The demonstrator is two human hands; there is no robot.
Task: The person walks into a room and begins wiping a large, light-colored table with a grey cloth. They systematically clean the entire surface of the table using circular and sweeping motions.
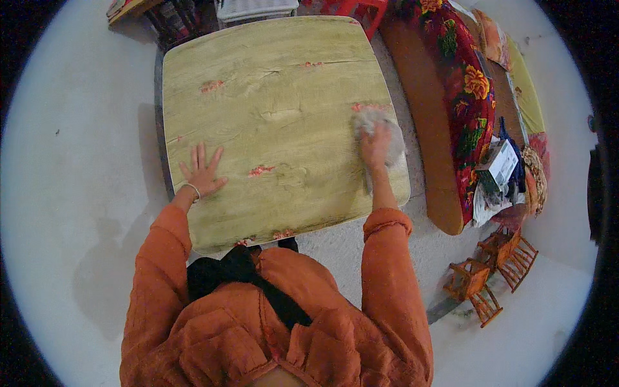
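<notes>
A square table (296, 84) with rounded corners and a yellow-green wood-grain top stands before me. My left hand (202, 173) lies flat on its left part, fingers spread, holding nothing. On the right side of the top, my right hand (375, 145) presses on a pale grey cloth (393, 143). That hand and the cloth are smeared by motion, and its fingertips sink into the cloth. Small red patches (261, 171) dot the tabletop; whether they are printed or loose I cannot tell.
Right of the table runs a long brown seat or bed with a red flowered cover (461, 97). A white box (500, 162) and heaped fabrics lie on it. Two small wooden chairs (469, 277) stand at the lower right. Beyond the far edge are a white woven seat (255, 9) and a red stool (371, 11).
</notes>
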